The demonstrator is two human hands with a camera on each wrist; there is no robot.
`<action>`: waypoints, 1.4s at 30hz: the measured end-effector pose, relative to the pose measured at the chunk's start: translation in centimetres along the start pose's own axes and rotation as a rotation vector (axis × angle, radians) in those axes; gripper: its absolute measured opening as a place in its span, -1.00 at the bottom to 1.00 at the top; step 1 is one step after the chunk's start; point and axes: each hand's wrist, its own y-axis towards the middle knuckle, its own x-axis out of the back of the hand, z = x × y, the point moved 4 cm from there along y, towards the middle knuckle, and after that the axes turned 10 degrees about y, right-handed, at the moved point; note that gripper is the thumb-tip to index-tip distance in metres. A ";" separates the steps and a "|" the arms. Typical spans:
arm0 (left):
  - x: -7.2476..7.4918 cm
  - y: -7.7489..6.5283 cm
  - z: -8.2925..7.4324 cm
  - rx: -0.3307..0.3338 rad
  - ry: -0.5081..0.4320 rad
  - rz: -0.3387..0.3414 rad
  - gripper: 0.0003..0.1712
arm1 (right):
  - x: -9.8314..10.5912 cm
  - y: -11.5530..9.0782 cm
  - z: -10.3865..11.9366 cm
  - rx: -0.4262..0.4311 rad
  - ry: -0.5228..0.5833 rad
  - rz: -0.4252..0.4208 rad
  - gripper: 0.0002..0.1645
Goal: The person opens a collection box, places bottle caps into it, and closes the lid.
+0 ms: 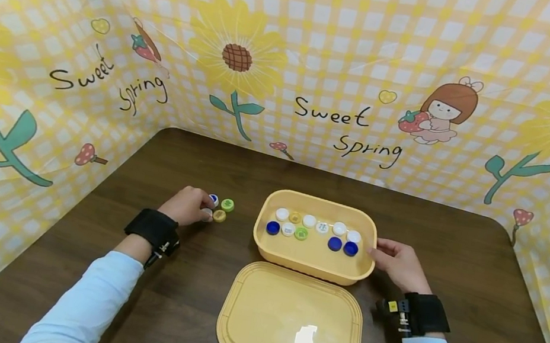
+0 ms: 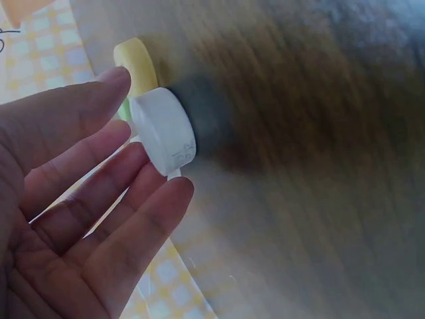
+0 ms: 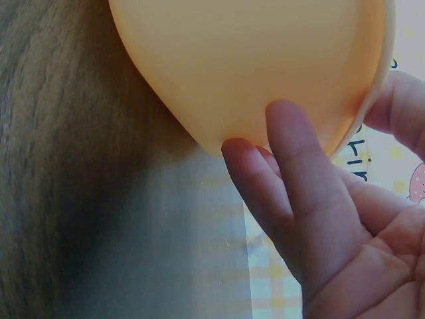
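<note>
My left hand point(image 1: 187, 205) is at a small group of bottle caps on the left of the table. Its thumb and fingers lie loosely about a white bottle cap point(image 2: 163, 131), with no firm pinch visible. Beside that cap are a yellow cap point(image 1: 219, 216), a green cap point(image 1: 227, 205) and a blue-and-white cap point(image 1: 213, 200). My right hand point(image 1: 399, 264) holds the right end of a yellow plastic box point(image 1: 311, 264), thumb over the rim and fingers point(image 3: 299, 153) against the outer wall. Several white, blue, green and yellow caps lie in rows inside the box.
A flat yellow lid point(image 1: 291, 324) lies in front of the box, near the table's front edge. The dark wooden table point(image 1: 190, 296) is bordered behind and at the sides by a checked, flower-printed cloth point(image 1: 297, 67).
</note>
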 end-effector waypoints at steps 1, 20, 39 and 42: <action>-0.1 0.0 0.1 -0.005 0.004 -0.002 -0.79 | 0.0 0.0 0.0 -0.005 -0.001 -0.005 -0.42; -0.5 -0.1 0.1 0.008 0.010 -0.013 -0.83 | -0.1 0.1 0.0 -0.012 0.009 -0.003 -0.40; 1.0 -0.6 -1.3 0.004 0.006 -0.013 -0.75 | -0.1 0.0 0.0 -0.002 0.008 0.002 -0.41; 1.5 -0.6 -1.9 -0.027 0.002 -0.023 -0.76 | -0.1 0.0 0.1 0.000 0.018 0.003 -0.42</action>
